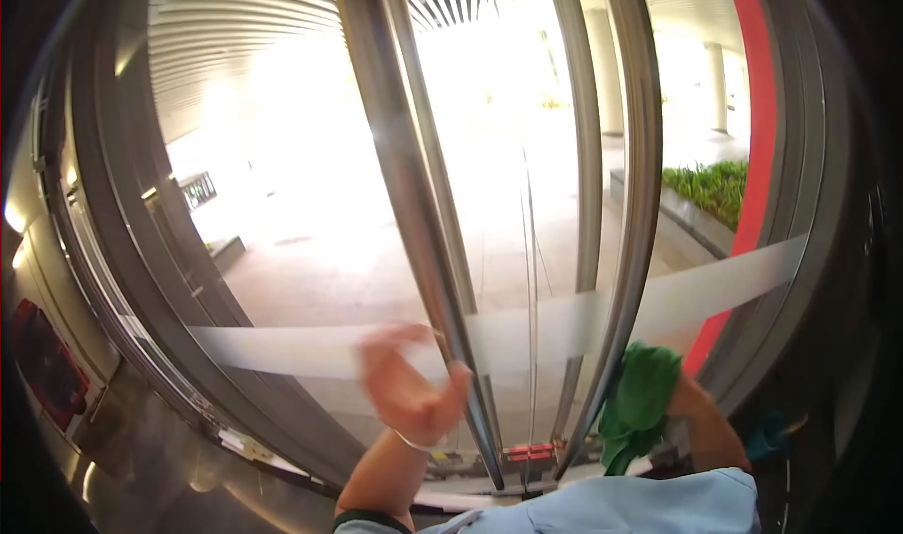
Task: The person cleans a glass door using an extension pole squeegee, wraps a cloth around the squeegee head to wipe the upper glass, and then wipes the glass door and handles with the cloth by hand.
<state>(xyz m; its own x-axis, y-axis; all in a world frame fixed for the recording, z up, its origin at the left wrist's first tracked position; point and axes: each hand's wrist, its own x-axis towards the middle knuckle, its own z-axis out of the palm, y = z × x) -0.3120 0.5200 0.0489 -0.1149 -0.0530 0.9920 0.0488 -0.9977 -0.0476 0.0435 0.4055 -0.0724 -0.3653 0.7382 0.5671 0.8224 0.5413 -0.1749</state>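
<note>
My left hand is raised beside the left door handle, a long upright metal bar. Its thumb and fingers are curved and apart, slightly smeared by motion, and I see nothing in them. Whether it touches the bar I cannot tell. A bunched green cloth is in my right hand, against the lower part of the right door handle. The cloth hides most of the right fingers. Both handles stand on glass doors crossed by a frosted band.
Dark metal frames flank the glass, with a red upright strip at the right. Through the panes show a bright paved area, columns and a planter of green plants. A dark red object is at the far left.
</note>
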